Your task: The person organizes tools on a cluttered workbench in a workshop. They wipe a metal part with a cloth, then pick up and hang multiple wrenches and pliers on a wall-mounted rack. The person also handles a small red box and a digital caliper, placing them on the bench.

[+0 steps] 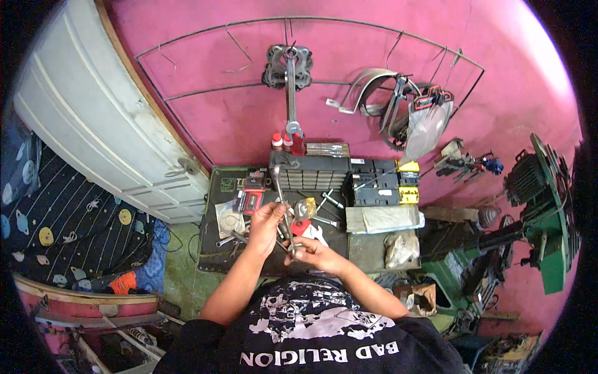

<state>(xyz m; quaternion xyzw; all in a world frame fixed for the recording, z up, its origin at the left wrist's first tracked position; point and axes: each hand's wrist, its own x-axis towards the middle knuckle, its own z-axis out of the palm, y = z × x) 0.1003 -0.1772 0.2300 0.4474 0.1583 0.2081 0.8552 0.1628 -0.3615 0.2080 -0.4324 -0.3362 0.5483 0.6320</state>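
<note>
Both my hands are in front of my chest, above the near part of the dark workbench (349,249). My left hand (266,225) is closed round a long metal wrench (278,184), whose upper end points away toward the drawer cabinet. More metal runs down from that grip to my right hand (314,257), whose fingers are closed at its lower end. Whether this is the same wrench or a second tool is unclear. Just beyond my hands lie a red and white item (301,227) and a small yellowish clear bag (306,207).
A small drawer cabinet (305,179), black cases (374,181) and a wrapped flat package (383,219) line the back. Left of my hands lie a red box (252,201) and loose wrenches (225,240). A green machine (557,230) stands right; a white door (106,106) is left.
</note>
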